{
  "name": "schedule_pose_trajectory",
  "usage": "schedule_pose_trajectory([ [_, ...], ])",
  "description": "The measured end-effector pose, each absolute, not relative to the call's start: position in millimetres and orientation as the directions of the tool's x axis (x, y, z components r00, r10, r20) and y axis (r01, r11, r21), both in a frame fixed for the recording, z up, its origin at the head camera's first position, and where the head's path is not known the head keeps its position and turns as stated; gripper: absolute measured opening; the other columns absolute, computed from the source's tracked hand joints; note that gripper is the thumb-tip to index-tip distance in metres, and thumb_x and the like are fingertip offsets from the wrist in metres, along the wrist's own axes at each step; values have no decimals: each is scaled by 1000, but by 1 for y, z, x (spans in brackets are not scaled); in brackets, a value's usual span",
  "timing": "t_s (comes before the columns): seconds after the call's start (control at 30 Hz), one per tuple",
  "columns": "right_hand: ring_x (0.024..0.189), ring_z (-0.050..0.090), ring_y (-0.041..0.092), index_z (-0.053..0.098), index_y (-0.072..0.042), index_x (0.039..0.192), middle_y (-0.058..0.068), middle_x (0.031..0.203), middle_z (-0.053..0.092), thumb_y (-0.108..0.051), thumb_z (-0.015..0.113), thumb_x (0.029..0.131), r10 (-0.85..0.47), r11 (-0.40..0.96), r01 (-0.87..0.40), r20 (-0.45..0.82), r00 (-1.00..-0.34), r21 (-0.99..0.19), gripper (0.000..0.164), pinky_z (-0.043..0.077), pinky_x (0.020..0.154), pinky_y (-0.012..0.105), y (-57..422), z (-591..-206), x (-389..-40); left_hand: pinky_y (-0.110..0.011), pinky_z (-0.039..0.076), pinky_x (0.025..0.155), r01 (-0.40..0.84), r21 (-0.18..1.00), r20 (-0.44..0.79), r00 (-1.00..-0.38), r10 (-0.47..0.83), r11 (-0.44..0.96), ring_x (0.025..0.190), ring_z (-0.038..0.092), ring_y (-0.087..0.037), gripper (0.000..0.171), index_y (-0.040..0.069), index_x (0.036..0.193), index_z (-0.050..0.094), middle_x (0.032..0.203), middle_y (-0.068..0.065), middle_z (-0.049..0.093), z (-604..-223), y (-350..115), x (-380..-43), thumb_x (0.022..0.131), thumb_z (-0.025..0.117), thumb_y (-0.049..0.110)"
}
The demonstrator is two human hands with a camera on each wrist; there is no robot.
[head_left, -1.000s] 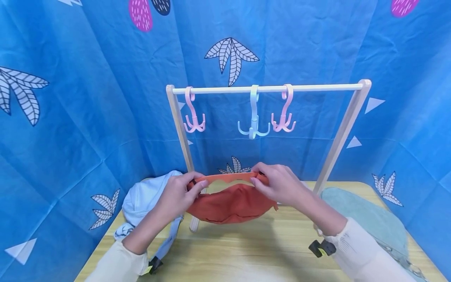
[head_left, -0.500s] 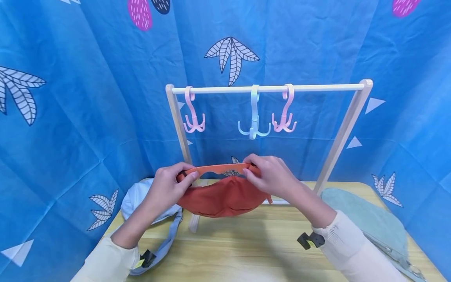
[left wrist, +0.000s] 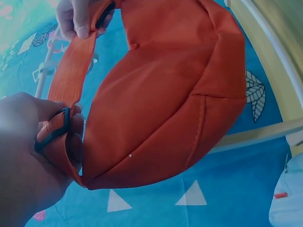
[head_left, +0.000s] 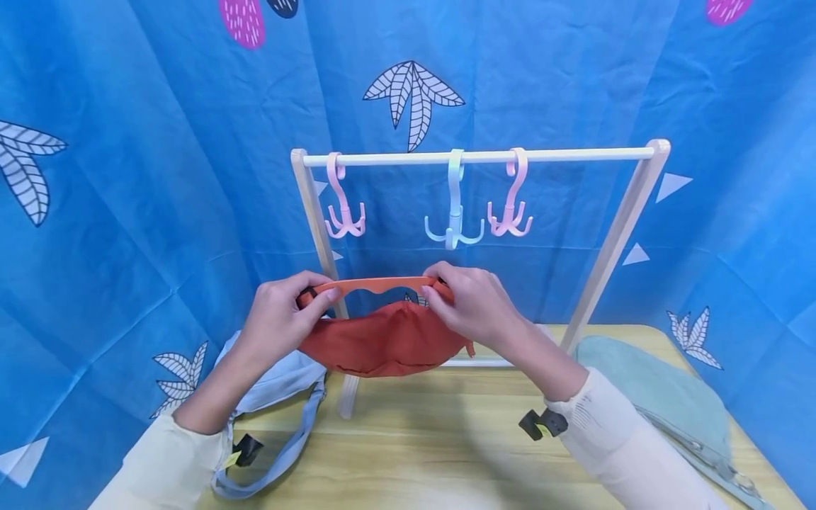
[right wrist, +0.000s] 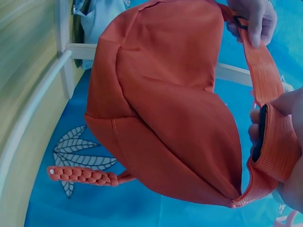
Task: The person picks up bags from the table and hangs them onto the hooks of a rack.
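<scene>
An orange-red sling bag (head_left: 385, 340) hangs in the air from its strap (head_left: 382, 284), held up by both hands in front of the rack. My left hand (head_left: 278, 316) pinches the strap at its left end, beside a black buckle (left wrist: 52, 130). At the other end my right hand (head_left: 476, 304) grips the strap, with a second black buckle (right wrist: 260, 132) under the fingers. Between the hands the strap is stretched nearly straight. A braided zipper pull (right wrist: 83, 175) dangles from the bag in the right wrist view.
Beyond the bag stands a wooden rack (head_left: 491, 156). On its bar hang a pink hook (head_left: 345, 212), a light-blue hook (head_left: 454, 212) and another pink hook (head_left: 511, 209). A light-blue bag (head_left: 274, 382) lies left on the table (head_left: 408, 439), a green bag (head_left: 656, 389) right.
Both hands have lifted the orange-red bag and moved it left, still holding its strap. More of the light-blue bag's strap shows on the table. The hooks stay on the bar.
</scene>
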State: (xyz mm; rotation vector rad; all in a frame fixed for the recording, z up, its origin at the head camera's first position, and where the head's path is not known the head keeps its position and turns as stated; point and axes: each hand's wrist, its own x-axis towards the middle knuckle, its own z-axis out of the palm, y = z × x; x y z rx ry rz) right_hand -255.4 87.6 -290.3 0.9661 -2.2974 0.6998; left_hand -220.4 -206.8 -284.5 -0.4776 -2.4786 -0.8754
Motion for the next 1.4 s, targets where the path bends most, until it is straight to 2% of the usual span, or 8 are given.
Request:
schedule_pose_trajectory([
  [0.1,52,41,7,70,-5,107,2,64,55,-14,77,92,-462,617,-749,660,-593,-241,19,41,50,17,85,-284,-257,-14,53,61,477,486,553,-817,165,732,64,64,-16,20,5,110,75,83,-10,74,-282,-208,-224,95,77,19],
  [0.3,51,44,8,70,-4,109,4,66,58,-14,77,92,-449,626,-739,659,-603,-249,22,48,51,20,79,-272,-257,-12,51,60,495,466,602,-785,148,733,64,63,-17,21,5,111,75,86,-12,75,-272,-212,-228,94,77,18],
  [0.7,51,46,11,70,-2,111,6,66,59,-15,75,93,-424,652,-728,694,-582,-213,23,50,54,22,74,-254,-254,-11,49,60,516,439,660,-741,125,736,66,61,-21,24,4,113,76,86,-14,75,-253,-214,-233,94,78,18],
  [0.87,51,46,12,70,-3,113,6,67,60,-17,73,95,-417,666,-716,692,-590,-210,23,50,53,22,70,-245,-254,-9,49,62,506,457,663,-742,100,732,70,63,-23,27,4,117,75,91,-16,74,-246,-217,-234,95,77,21],
  [1.17,52,51,15,69,-2,114,8,69,63,-17,72,96,-391,691,-691,692,-607,-215,24,56,58,27,67,-230,-255,-4,46,64,519,451,690,-719,85,726,74,66,-26,29,4,119,75,95,-18,75,-231,-218,-236,95,77,22],
  [1.4,51,48,16,68,-1,115,8,69,62,-17,70,97,-408,714,-687,715,-567,-137,24,51,54,26,63,-220,-259,-3,45,65,510,463,689,-722,67,725,77,66,-26,32,4,121,74,98,-19,75,-223,-220,-238,96,76,24],
])
